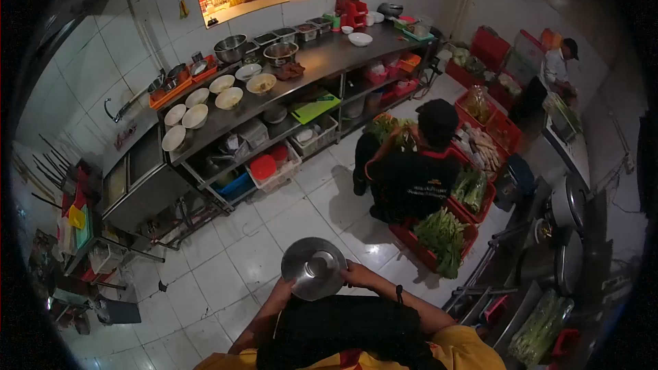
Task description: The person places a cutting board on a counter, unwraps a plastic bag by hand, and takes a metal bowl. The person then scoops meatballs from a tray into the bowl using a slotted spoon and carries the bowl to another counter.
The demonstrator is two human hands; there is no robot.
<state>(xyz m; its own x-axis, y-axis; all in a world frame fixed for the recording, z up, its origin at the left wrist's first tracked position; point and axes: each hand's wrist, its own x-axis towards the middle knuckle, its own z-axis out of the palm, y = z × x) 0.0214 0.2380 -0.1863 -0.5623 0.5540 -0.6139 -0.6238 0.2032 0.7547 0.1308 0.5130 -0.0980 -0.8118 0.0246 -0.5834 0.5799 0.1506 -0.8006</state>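
A wide, shiny metal bowl (301,257) is held in front of my body, its inside facing up toward me. My left hand (286,290) grips the rim on the near left side. On the right side, my right hand (354,274) is closed on the rim, with a dark band around that wrist. Both hands' undersides are hidden. White floor tiles (253,247) lie beneath and beyond the bowl.
A steel counter (319,62) along the wall carries several bowls (229,99) and containers. A person in black (418,171) crouches ahead right among red vegetable crates (432,260). Another person (558,68) stands farther back. A sink (140,154) is at left, large pots (565,202) at right.
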